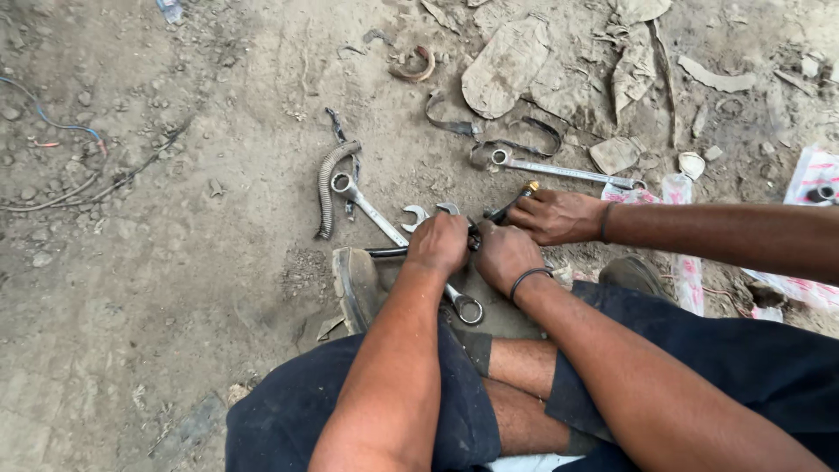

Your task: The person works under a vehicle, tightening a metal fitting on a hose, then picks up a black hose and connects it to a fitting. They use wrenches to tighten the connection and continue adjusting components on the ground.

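Note:
My left hand (437,245) is closed around a silver wrench (468,308). Its ring end sticks out below my wrist and its open jaw shows above my knuckles. My right hand (505,255), with a black band on the wrist, presses against the left and grips a thin black hose (384,253) where it meets the wrench. Another person's hand (559,216) reaches in from the right and holds the far part of the hose, which ends in a brass fitting (530,187). What lies between my hands is hidden.
A combination wrench (371,210) and a ribbed metal hose (329,185) lie on the dirt to the left. A long wrench (568,171) lies behind the hands. My shoe (357,287) stands under my left arm. Scrap, rags and wires litter the ground.

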